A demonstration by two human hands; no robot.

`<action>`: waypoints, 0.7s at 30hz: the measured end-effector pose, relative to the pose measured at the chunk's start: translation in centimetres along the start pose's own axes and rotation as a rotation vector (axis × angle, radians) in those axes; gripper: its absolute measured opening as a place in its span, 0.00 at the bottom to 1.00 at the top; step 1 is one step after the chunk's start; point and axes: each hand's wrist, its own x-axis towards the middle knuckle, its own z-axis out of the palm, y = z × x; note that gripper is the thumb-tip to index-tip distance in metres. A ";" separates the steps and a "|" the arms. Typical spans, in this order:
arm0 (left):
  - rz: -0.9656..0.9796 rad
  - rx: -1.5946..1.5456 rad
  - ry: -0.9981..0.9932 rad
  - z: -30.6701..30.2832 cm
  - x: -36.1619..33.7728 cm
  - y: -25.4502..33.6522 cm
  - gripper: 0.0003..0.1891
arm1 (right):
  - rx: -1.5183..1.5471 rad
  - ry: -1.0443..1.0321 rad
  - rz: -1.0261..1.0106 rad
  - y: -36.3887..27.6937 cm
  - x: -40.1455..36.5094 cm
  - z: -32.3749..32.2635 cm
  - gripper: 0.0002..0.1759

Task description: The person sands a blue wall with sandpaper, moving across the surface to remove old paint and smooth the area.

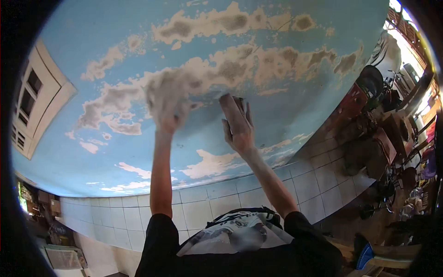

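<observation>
- Two hands in view, both raised to one blue wall (263, 120), roughly side by side, arms outstretched; reach probably set so the body is kept back from the wall.
- Right hand (239, 131): one dusty, greyish block (229, 105) appears to be gripped, thumb spread on the left side and a finger along the right. Held lengthwise, far end foremost, probably so a flat face can be laid against the wall. Actual contact can't be confirmed.
- Left hand (170, 99): badly blurred, grey all over, placed over the middle row of pale patches (230, 69). Finger state can't be told; glove, cloth or dust can't be separated either.
- Block location: just below the middle row, right of the left hand, hands apart.
- Patches: three rough rows (far, middle, near). Edges are merged, so no exact count. At least three grey spots seen in the far row.
- Sleeves: two, black, ending near the elbows, so forearms are left bare.
- White window frame (46, 99): one, at left, with several dark panes.
- White tiles (226, 198): many, run below the wall on the near side.
- Clutter (387, 138): piled at right, well apart from both hands, presumably to leave reach unblocked; uncountable.
</observation>
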 end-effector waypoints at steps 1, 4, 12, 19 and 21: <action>-0.025 -0.063 -0.243 0.3 -2.5 0.5 0.24 | 0.006 0.001 -0.006 0.0 0.7 -0.4 0.28; 0.315 -0.257 -0.253 -1.1 -0.3 8.0 0.26 | -0.043 -0.162 -0.238 0.9 1.8 -2.0 0.23; 0.141 -0.128 -0.405 -0.9 -1.5 7.9 0.23 | -0.213 -0.292 -0.703 4.4 3.4 -6.5 0.11; -0.277 -0.139 -0.148 -3.4 -1.0 8.4 0.22 | -0.160 0.142 -0.661 9.3 7.0 -15.2 0.19; -0.353 -0.178 -0.190 -2.4 -1.2 8.5 0.23 | -0.228 0.169 -0.621 9.9 10.1 -16.0 0.23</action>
